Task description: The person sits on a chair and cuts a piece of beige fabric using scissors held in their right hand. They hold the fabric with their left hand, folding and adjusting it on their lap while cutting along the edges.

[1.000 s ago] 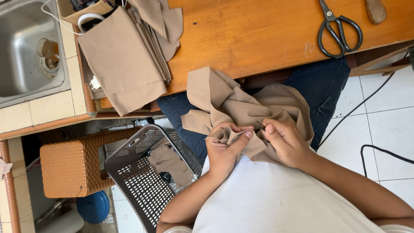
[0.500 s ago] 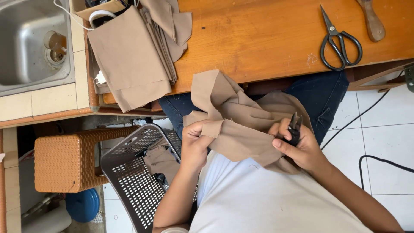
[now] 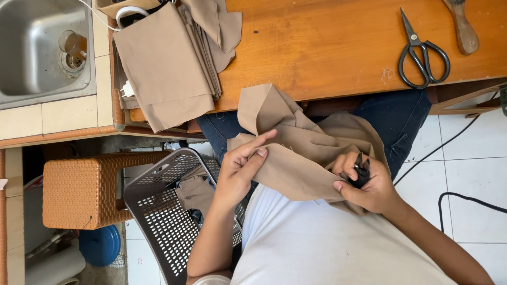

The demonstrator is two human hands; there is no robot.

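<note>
Starting at the far left: steel sink set in a tiled counter, woven brown stool below it, blue round lid on the floor. Next, grey perforated basket with a scrap of tan cloth inside, standing just beside the left forearm. Above, a stack of folded tan pieces overhanging the edge of the wooden surface. Left hand laid on the tan fabric piece, fingers fairly straight, thumb and forefinger pinching a fold near its edge. Fabric bunched over the lap in blue jeans, one corner rising against the edge of the wood, covering most of the thighs. Right hand curled under and around the cloth's right side, fingers closed on a small black snipper, partly hidden in the palm. Further right, black scissors and a wooden handle lying well apart from the hands; dark cable trailing over white floor tiles.
</note>
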